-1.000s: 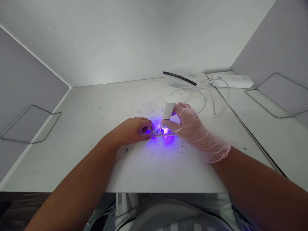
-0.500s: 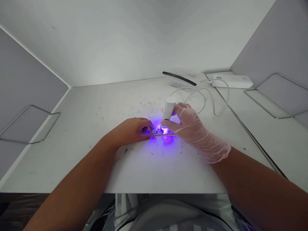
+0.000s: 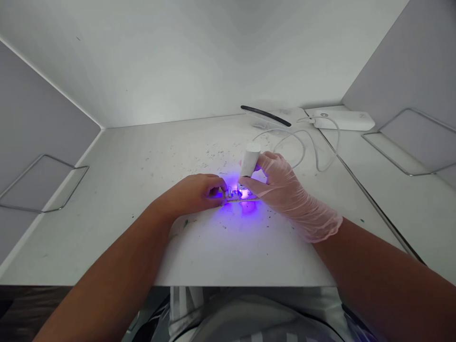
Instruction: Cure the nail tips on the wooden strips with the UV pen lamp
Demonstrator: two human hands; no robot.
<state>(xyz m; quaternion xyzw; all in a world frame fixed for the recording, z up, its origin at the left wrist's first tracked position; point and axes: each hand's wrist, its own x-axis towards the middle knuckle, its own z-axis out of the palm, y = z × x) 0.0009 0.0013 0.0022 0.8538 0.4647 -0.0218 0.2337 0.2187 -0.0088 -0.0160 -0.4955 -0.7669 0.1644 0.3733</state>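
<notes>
My right hand [image 3: 281, 185], in a thin pink glove, grips a small white UV lamp [image 3: 251, 160] with its lit end facing down. Violet light falls on a narrow strip [image 3: 235, 200] lying on the white table. Small upright pieces [image 3: 230, 192] stand on the strip, too washed out by the glare to name. My bare left hand [image 3: 199, 192] is closed, with thumb and fingertips pinching the strip's left end. The strip's right end is partly hidden behind my right hand.
A black curved nail file [image 3: 265, 116] lies at the back near a clear packet [image 3: 261, 125]. A white cable [image 3: 317, 152] loops to a white power bank [image 3: 344, 120] at back right. Wire frames [image 3: 42, 185] stand on both sides. Dark specks dot the white table [image 3: 117, 190].
</notes>
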